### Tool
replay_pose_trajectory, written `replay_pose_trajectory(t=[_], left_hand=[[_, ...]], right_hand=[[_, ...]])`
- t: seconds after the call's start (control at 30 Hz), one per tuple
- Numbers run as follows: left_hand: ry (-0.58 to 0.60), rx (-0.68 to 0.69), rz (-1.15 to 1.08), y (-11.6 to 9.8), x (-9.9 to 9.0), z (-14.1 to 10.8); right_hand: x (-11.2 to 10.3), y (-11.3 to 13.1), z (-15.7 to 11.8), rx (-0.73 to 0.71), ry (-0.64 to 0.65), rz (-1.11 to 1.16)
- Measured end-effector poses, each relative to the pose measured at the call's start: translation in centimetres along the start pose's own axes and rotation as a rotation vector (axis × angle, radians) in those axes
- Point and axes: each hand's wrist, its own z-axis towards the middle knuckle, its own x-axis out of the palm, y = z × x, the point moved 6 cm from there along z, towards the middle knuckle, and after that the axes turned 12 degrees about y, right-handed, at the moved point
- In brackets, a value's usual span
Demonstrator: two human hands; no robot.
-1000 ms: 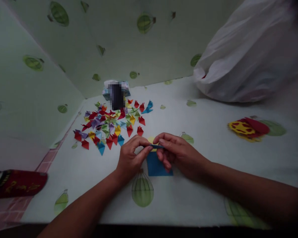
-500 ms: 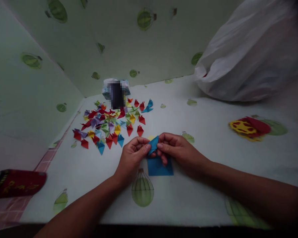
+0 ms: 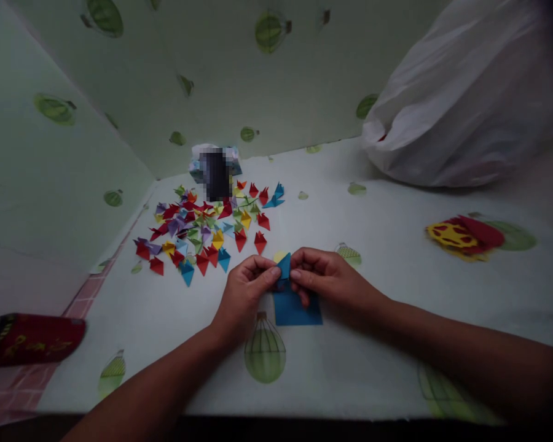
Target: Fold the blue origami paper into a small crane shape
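A small piece of folded blue paper point(image 3: 284, 266) is held up between my two hands, just above the table. My left hand point(image 3: 251, 282) pinches its left side between thumb and fingers. On its right edge, the thumb and curled fingers of my right hand point(image 3: 325, 276) are closed. Beneath them a flat blue paper square point(image 3: 298, 309) lies on the table, its upper part covered by the fingers. A pale yellow patch point(image 3: 280, 255) shows just behind the folded piece. To the left spread many small folded paper shapes point(image 3: 203, 264) in red, blue, yellow, green and purple.
A tissue box point(image 3: 233, 161) with a blurred dark object before it stands near the back wall. At the right back rests a big white plastic bag point(image 3: 451, 123). Red and yellow cutouts point(image 3: 463, 238) lie right; a red can point(image 3: 37, 339) is at the left edge.
The folded blue paper has turned slightly between my fingers and shows a smaller, more upright triangle. Both hands stay in nearly the same place.
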Motion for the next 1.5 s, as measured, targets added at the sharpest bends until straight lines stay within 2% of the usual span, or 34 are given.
replay_pose_trajectory(t=[0.3,0.47,0.6,0.73,0.9,1.1,1.27,1.5], left_hand=[[0.045,0.047,0.154,-1.0,0.7,-0.3],[0.093,0.071,0.249,-1.3,1.1,-0.3],[0.113,0.06,0.195,-1.3,1.2,-0.2],[0.074,0.039,0.176,-1.1,0.8,-0.1],[0.07,0.033,0.125,-0.9,0.7,0.0],[0.081,0.025,0.086,-0.6,0.8,0.0],[0.114,0.001,0.178,-0.8,1.0,0.1],[0.188,-0.104,0.203,-0.1,1.3,0.0]], right_hand=[[0.4,0.1,-0.1,0.014,0.018,-0.077],[-0.1,-0.2,-0.3,0.042,-0.046,-0.145],[-0.1,-0.2,-0.3,0.046,-0.055,-0.19],[0.1,-0.4,-0.2,0.01,-0.014,-0.076],[-0.2,-0.7,-0.1,0.001,-0.031,-0.006],[0.0,-0.4,-0.2,0.0,-0.035,-0.029],[-0.1,-0.2,-0.2,-0.001,-0.053,-0.072],[-0.5,0.3,-0.5,0.001,-0.088,-0.169]])
